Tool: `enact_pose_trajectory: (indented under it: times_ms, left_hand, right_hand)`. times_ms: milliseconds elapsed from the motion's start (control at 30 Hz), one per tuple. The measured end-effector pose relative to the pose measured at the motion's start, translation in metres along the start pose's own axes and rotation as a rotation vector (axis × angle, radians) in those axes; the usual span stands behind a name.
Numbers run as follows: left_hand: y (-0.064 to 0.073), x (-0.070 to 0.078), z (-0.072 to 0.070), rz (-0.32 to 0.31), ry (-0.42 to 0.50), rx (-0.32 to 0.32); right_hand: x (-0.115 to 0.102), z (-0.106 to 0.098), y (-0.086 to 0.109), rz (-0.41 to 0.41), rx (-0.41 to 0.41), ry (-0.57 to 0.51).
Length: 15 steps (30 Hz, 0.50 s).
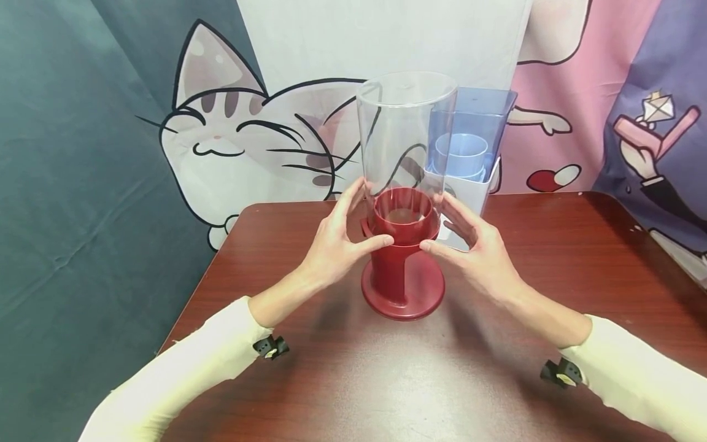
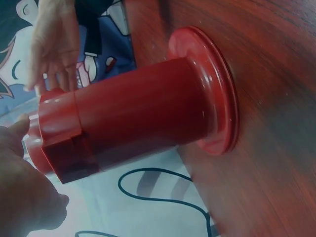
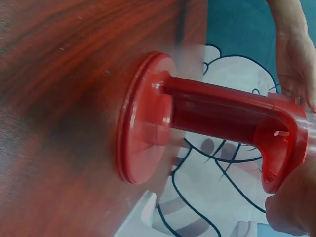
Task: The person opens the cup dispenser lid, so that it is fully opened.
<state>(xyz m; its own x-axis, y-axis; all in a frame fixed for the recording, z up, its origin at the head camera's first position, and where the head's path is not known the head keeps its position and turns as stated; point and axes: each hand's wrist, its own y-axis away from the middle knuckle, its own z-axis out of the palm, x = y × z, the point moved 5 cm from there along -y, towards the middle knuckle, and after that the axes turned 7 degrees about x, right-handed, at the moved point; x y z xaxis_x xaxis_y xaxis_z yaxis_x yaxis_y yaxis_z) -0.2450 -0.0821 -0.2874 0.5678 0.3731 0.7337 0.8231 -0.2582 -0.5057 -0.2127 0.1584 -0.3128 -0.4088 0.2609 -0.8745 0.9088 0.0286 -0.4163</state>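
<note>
A red dispenser stand (image 1: pixel 389 273) with a round foot stands upright on the table. A tall clear plastic cylinder (image 1: pixel 405 135) rises from its top, with a red cup-shaped part (image 1: pixel 403 218) showing through its lower end. My left hand (image 1: pixel 338 239) holds the cylinder's lower left side, thumb in front at the red rim and fingers higher up. On the other side my right hand (image 1: pixel 477 245) mirrors this grip, its thumb at the rim. The right wrist view shows an open-fronted hollow in the stand (image 3: pixel 217 108); its smooth back fills the left wrist view.
Close behind on the right stands a second container with a translucent blue top (image 1: pixel 475 116) and a white lower part (image 1: pixel 466 199). The brown wooden table (image 1: pixel 309 380) ends at a cartoon-printed cloth backdrop (image 1: pixel 309 37). A plain green-grey curtain (image 1: pixel 83 184) hangs on the left.
</note>
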Motion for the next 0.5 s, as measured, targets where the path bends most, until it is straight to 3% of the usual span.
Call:
enact_pose_trajectory:
  times_ms: [200, 500]
  left_hand:
    - [-0.003, -0.010, -0.004, 0.009, -0.029, 0.031]
    - [-0.010, -0.026, -0.004, -0.037, -0.037, -0.019]
  right_hand:
    - [-0.016, 0.001, -0.014, -0.010, -0.020, -0.067]
    - [-0.044, 0.000, -0.036, -0.043, -0.028, -0.093]
